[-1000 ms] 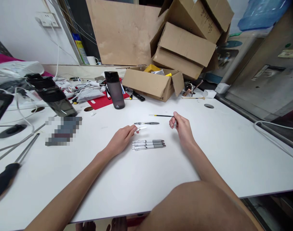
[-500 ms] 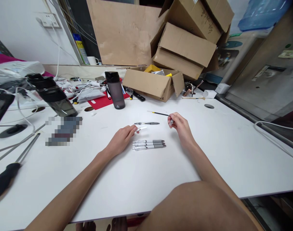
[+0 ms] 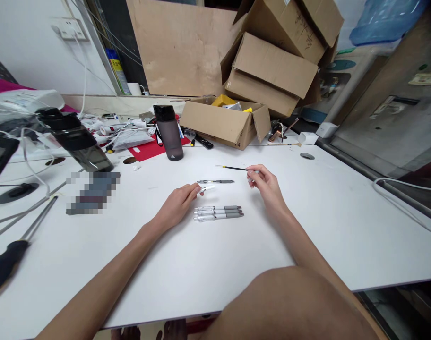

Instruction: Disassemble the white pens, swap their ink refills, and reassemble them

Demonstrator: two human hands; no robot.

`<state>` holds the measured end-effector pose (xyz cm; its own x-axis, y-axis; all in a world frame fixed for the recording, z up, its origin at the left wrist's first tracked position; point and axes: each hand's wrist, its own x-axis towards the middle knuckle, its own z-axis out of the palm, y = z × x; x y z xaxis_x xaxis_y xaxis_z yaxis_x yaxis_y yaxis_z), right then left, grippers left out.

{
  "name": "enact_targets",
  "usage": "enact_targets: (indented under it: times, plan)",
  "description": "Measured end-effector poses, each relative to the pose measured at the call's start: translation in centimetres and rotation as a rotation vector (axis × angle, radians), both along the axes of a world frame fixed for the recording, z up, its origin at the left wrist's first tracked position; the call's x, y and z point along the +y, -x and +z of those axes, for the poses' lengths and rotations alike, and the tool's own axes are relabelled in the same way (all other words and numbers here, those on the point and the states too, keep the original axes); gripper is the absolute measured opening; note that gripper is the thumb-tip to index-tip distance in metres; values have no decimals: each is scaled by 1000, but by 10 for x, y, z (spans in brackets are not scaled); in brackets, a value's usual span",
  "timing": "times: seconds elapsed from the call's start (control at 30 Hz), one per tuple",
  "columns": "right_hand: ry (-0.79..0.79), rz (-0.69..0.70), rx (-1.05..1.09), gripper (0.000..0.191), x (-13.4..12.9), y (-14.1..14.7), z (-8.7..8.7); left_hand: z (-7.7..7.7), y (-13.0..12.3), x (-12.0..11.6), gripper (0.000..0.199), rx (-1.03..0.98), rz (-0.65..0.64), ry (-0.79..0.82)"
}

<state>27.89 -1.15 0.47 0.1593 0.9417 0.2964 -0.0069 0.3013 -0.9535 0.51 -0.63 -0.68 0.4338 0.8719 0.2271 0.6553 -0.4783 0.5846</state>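
Note:
Between the fingertips of my left hand (image 3: 182, 200) is a white pen barrel (image 3: 207, 188), its end pointing right. My right hand (image 3: 264, 182) pinches a thin pen refill (image 3: 235, 168), black with a yellow band and a clear part pointing left. A small grey piece also shows at the right fingertips. A dark pen (image 3: 216, 181) lies on the white table (image 3: 201, 269) between and beyond the hands. Nearer me, several white pens with grey grips (image 3: 219, 213) lie side by side.
Two bottles (image 3: 169, 134) (image 3: 75, 141), an open cardboard box (image 3: 215, 123) and a remote (image 3: 203, 141) stand or lie at the back. On the left are a screwdriver (image 3: 10, 257), cables and a pixelated object (image 3: 95, 191). Stacked boxes (image 3: 272, 71) rise behind.
The refill in my right hand has tilted slightly nearer level, and the right fingers have shifted a little around the grey piece. My left hand is almost unmoved.

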Motion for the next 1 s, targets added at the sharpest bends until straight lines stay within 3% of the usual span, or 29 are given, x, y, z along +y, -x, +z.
enact_targets:
  times: [0.6,1.0]
  plan:
    - [-44,-39,-89,15,6,-3,-8,13,-4,-7,47,-143,50,79]
    - [-51,-24,-149,15,6,-2,-10,11,-4,-7,47,-141,42,69]
